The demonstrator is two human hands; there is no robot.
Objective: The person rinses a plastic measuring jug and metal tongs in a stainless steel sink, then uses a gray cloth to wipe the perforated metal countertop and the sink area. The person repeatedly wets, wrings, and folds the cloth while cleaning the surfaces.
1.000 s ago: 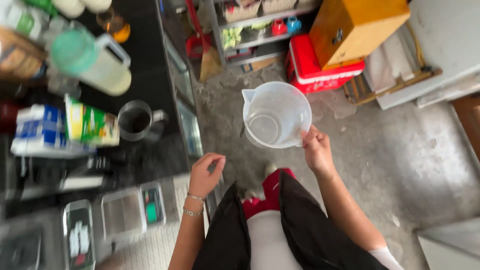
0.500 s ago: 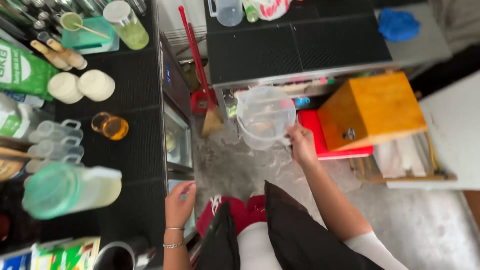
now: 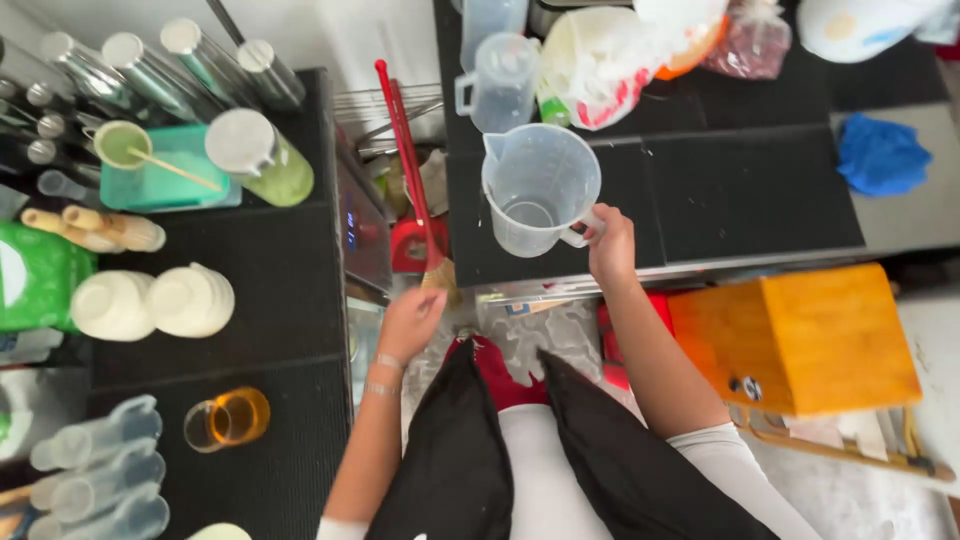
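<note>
While the right hand (image 3: 612, 243) grips its handle, the clear measuring jug (image 3: 538, 188) sits left of it, over a black counter mat (image 3: 720, 195). Left hand (image 3: 410, 322) hangs loosely curled, seemingly empty, beside a red broom (image 3: 410, 190).

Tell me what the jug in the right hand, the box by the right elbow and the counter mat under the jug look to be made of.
Measuring jug: translucent plastic, cloudy and slightly glossy; the mat shows through its wall. The right hand grips its handle.
Box: seemingly wood, smooth orange-brown finish, with a small metal latch.
Counter mat: probably rubber or soft plastic, matte black with a fine grid texture.
</note>
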